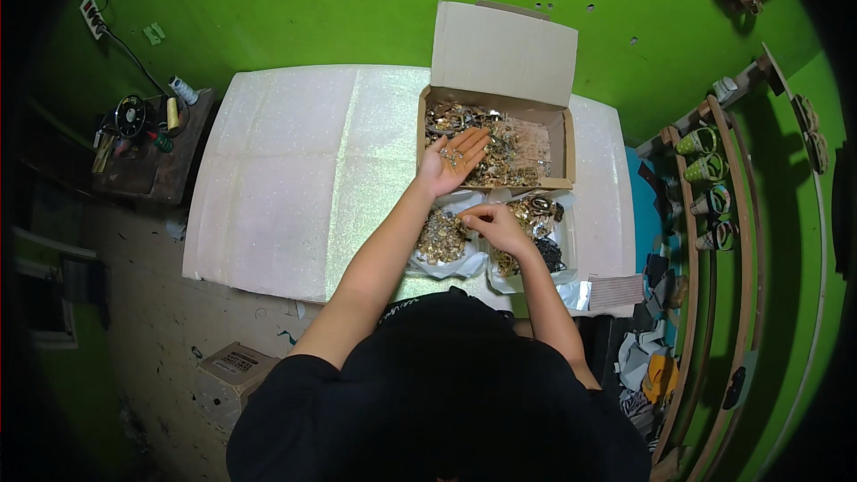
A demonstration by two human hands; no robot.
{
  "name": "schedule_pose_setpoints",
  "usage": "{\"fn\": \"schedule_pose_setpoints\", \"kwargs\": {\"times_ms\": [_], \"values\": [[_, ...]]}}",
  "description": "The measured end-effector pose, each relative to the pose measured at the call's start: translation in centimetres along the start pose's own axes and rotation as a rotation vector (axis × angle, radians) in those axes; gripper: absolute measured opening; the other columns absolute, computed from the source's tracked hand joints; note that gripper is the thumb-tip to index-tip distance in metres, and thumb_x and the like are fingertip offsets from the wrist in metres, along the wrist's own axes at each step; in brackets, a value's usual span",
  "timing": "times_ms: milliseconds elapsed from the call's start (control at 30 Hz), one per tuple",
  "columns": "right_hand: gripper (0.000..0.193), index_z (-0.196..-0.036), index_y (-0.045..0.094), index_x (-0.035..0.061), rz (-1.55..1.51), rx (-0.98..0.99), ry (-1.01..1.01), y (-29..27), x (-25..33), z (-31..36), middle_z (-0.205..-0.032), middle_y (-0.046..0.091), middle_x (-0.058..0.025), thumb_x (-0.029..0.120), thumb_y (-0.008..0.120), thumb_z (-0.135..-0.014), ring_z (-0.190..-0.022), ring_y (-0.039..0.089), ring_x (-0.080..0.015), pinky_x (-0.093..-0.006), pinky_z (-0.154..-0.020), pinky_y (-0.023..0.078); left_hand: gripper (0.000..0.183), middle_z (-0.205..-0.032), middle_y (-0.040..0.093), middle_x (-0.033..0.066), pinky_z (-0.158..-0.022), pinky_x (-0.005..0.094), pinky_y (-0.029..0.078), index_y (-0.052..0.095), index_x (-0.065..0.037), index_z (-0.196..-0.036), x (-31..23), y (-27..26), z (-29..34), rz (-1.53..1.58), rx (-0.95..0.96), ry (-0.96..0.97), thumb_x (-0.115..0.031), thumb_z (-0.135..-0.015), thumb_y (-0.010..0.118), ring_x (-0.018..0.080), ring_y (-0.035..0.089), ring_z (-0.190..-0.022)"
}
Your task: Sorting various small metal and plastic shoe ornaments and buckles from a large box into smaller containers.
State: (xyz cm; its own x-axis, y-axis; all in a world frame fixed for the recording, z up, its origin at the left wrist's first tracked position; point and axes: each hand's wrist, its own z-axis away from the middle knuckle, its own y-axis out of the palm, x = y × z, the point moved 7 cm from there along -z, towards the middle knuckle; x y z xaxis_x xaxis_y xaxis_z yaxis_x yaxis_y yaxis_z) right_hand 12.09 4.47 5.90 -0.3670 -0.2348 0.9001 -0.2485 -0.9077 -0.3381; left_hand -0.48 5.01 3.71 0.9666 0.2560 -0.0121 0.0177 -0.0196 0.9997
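White bag (466,266): near us, full of shiny bits (441,239), maybe for easy reach.
Right hand (505,230): fingers pinched beside it; we can't tell on what.
Left hand (444,169): fingers straight, palm up, likely so our small bits (453,157) don't fall.
Box (546,185): behind, lid up.

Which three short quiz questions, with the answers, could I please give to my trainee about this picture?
1. What lies on the upturned palm of the left grip?
2. True or false: the lid of the cardboard box stands open.
3. Which is nearer to the person's torso: the left grip or the right grip?

Key:
1. Small shiny pieces.
2. True.
3. The right grip.
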Motion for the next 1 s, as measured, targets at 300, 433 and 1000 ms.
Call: {"fn": "schedule_pose_setpoints", "kwargs": {"times_ms": [300, 433, 1000], "values": [[0.020, -0.086, 0.062, 0.0004, 0.350, -0.280, -0.291, -3.2, 6.9, -2.1, -0.085, 0.056, -0.0169, 0.009, 0.060, -0.069, -0.080, 0.055, -0.0293, -0.0363, -0.074, 0.043, 0.052, -0.130, 0.033, 0.0184, -0.099, 0.0377, 0.031, 0.031, 0.004, -0.125, -0.1, 0.1, 0.1, -0.072, -0.010, 0.015, -0.031, -0.091, 0.012, 0.0296, 0.032, -0.121], [0.020, -0.087, 0.063, 0.0040, 0.610, -0.452, -0.410, -4.1, 8.1, -4.1, -0.086, 0.052, -0.0146, 0.006, 0.060, -0.067, -0.085, 0.049, -0.0317, -0.0388, -0.079, 0.040, 0.052, -0.125, 0.040, 0.0174, -0.090, 0.0339, 0.039, 0.035, 0.004, -0.123, 0.1, 0.2, 0.0, -0.139, -0.070, 0.028, -0.031, -0.091, 0.014, 0.0265, 0.043, -0.112], [0.014, -0.076, 0.056, 0.0020, 0.917, -0.575, -0.622, -2.7, 7.9, -6.0, -0.083, 0.051, -0.0103, 0.009, 0.062, -0.065, -0.082, 0.049, -0.0280, -0.0374, -0.068, 0.042, 0.050, -0.101, 0.055, 0.0126, -0.084, 0.0317, 0.042, 0.045, 0.003, -0.114, -0.5, -3.6, -0.8, -0.009, -0.092, -0.017, -0.032, -0.092, 0.017, 0.0204, 0.053, -0.090]]}}
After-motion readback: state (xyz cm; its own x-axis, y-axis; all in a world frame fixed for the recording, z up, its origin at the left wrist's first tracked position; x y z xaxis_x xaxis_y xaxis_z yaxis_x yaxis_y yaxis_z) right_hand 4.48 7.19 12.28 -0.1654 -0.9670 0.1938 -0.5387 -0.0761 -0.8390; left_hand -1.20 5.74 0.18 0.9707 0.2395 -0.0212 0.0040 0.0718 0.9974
